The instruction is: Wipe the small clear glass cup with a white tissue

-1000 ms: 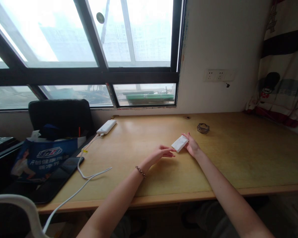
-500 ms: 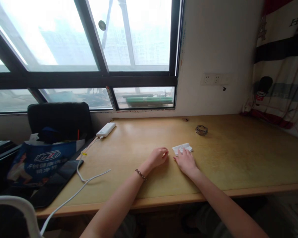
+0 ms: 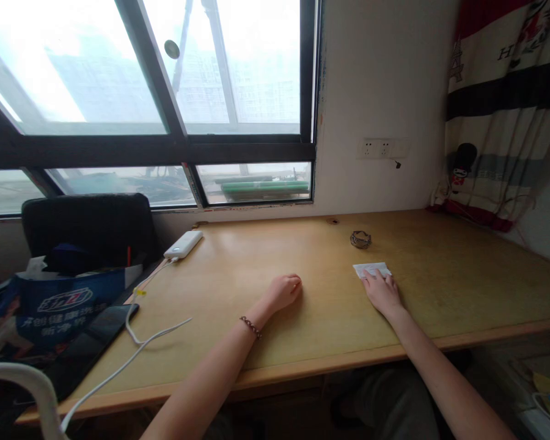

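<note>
My right hand (image 3: pixel 382 294) presses a folded white tissue (image 3: pixel 371 269) flat against the wooden table (image 3: pixel 321 324). Its fingers lie over the tissue's near part, and the far edge shows beyond the fingertips. To the left, my left hand (image 3: pixel 283 292) rests on the table with its fingers curled in. Nothing shows in it. A beaded bracelet (image 3: pixel 250 327) circles that wrist. Behind the tissue sits a dark, woven-looking ring-shaped object (image 3: pixel 360 239), apart from both hands.
A white power bank (image 3: pixel 183 244) lies at the table's left side with a white cable (image 3: pixel 149 342) running from it. Beyond the left edge are a black chair (image 3: pixel 89 220) and a blue bag (image 3: pixel 64 299). A window and wall stand behind; a curtain (image 3: pixel 490 134) hangs right.
My right hand has slid the tissue rightward over the table, away from my left hand. My left hand keeps its curled pose. The view has turned slightly right.
</note>
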### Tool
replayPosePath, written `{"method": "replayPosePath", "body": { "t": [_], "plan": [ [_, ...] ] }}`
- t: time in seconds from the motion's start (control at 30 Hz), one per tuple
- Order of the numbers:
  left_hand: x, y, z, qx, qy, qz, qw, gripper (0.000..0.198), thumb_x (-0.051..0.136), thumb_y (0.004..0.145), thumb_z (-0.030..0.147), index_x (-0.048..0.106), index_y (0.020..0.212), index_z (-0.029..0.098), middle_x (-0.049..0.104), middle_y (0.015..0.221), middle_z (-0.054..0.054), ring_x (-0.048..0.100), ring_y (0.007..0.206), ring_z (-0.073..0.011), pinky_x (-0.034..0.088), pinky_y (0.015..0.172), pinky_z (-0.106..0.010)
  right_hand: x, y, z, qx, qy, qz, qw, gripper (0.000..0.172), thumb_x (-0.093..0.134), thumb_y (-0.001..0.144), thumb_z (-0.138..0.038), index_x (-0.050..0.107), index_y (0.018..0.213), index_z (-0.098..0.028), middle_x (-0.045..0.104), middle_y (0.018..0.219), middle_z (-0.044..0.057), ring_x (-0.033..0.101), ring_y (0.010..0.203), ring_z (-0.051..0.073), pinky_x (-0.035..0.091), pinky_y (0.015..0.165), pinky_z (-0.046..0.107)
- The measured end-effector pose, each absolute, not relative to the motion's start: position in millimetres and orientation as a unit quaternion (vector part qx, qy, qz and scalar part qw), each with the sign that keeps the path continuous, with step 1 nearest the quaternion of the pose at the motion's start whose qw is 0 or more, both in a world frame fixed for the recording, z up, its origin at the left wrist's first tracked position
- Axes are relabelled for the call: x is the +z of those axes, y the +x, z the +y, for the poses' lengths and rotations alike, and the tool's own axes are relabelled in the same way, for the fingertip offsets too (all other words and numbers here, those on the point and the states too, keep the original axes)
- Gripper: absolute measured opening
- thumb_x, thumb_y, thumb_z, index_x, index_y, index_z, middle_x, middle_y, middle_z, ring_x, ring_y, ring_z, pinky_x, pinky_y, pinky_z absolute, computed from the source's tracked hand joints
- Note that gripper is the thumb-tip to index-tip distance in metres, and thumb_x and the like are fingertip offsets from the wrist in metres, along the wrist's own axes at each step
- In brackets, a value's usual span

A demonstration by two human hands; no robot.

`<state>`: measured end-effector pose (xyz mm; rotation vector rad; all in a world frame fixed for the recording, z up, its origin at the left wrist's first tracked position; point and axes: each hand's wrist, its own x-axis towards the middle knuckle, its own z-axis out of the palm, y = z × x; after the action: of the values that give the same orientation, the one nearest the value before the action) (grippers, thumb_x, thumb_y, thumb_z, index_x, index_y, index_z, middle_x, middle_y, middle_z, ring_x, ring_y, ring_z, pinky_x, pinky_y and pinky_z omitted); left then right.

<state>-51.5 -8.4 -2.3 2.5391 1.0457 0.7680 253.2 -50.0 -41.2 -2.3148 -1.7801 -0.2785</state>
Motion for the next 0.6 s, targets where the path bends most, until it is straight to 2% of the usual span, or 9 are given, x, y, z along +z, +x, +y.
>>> {"method": "replayPosePath", "body": {
  "t": [0.17, 0.3, 0.4, 0.5, 0.6],
  "plan": [
    [-4.2, -51.0, -8.4, 0.277, 0.875, 0.369, 0.146, 0.022, 0.044, 0.080, 0.024, 0.064, 0.075, 0.017, 0.063, 0.081, -0.006, 0.058, 0.073, -0.0149, 0.044, 0.068, -0.023, -42.3, 246.7, -49.6, -0.121, -0.778, -0.600, 0.143, 0.036, 0.038, 0.083, -0.038, 0.054, 0.114, -0.026, 0.044, 0.123, 0.013, 0.035, 0.108, 0.037, 0.029, 0.084, 0.052],
    [-6.5, -44.4, -9.2, 0.358, 0.819, 0.375, 0.245, 0.023, 0.045, 0.081, 0.029, 0.064, 0.076, 0.017, 0.064, 0.082, -0.007, 0.059, 0.075, -0.0161, 0.045, 0.071, -0.026, -25.9, 220.4, -42.9, -0.132, -0.663, -0.689, 0.262, 0.040, 0.036, 0.085, -0.032, 0.048, 0.120, -0.018, 0.037, 0.130, 0.013, 0.025, 0.120, 0.033, 0.022, 0.096, 0.050],
    [-7.8, -36.9, -9.5, 0.457, 0.707, 0.366, 0.396, 0.028, 0.046, 0.081, 0.034, 0.061, 0.098, 0.017, 0.062, 0.098, -0.009, 0.058, 0.086, -0.0184, 0.045, 0.077, -0.030, -10.1, 170.6, -33.1, -0.028, -0.538, -0.754, 0.377, 0.044, 0.034, 0.086, -0.036, 0.040, 0.125, -0.017, 0.040, 0.128, 0.011, 0.031, 0.120, 0.025, 0.024, 0.099, 0.043],
    [-10.0, -32.3, -7.0, 0.520, 0.591, 0.315, 0.531, 0.042, 0.047, 0.081, 0.037, 0.046, 0.120, 0.022, 0.047, 0.123, -0.010, 0.051, 0.104, -0.0217, 0.044, 0.082, -0.033, -2.7, 107.1, -19.0, 0.119, -0.454, -0.750, 0.466, 0.048, 0.033, 0.086, -0.043, 0.036, 0.128, -0.021, 0.040, 0.130, 0.008, 0.031, 0.122, 0.022, 0.026, 0.100, 0.040],
    [-13.7, -32.6, -1.6, 0.566, 0.526, 0.286, 0.566, 0.045, 0.050, 0.078, 0.040, 0.047, 0.120, 0.021, 0.040, 0.130, -0.010, 0.042, 0.114, -0.0242, 0.041, 0.088, -0.035, -4.6, 57.1, -6.0, 0.264, -0.391, -0.712, 0.521, 0.049, 0.033, 0.084, -0.048, 0.040, 0.125, -0.022, 0.044, 0.127, 0.008, 0.038, 0.118, 0.021, 0.030, 0.098, 0.037]
  ]
}}
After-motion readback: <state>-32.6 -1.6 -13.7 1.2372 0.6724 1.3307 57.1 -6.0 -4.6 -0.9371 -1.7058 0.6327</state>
